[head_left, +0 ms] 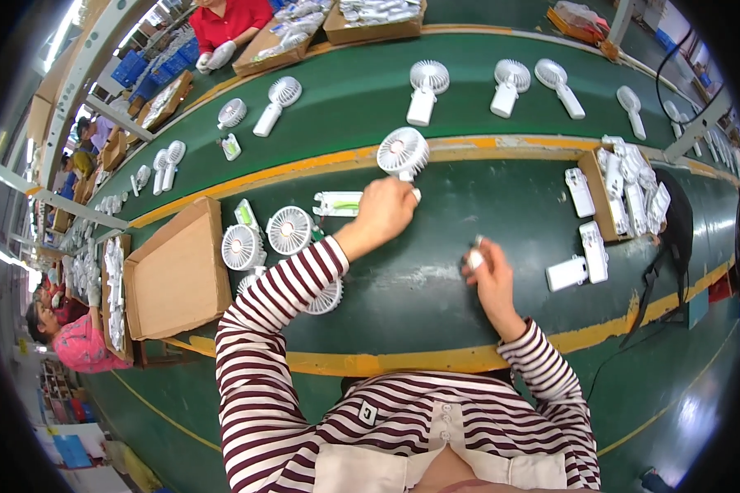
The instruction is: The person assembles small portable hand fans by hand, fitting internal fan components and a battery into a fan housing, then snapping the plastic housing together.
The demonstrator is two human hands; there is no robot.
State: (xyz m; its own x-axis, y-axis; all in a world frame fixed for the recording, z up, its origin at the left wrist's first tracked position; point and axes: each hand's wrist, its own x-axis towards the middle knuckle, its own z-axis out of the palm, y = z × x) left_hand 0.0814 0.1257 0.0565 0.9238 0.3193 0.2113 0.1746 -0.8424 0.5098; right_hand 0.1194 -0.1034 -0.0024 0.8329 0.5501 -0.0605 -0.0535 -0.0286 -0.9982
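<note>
I see the left hand [385, 212] closed around a white handheld fan [403, 152], fan head upright by the conveyor's yellow edge [501, 146]. Right hand [493, 279] half-curled over green bench [419, 246]; can't tell whether it grips anything.

From my remote seat, I see the left hand [384, 212] gripping a white, round-headed plastic fan [403, 152] at the far side of the dark green worktable [436, 316]. The right hand [493, 278], apart from it, seems to pinch a small white piece [475, 259], though blur leaves me unsure. An open brown cardboard tray [178, 267] lies leftward; white handheld fans [429, 78] lie on the green conveyor belt [349, 123] beyond.
</note>
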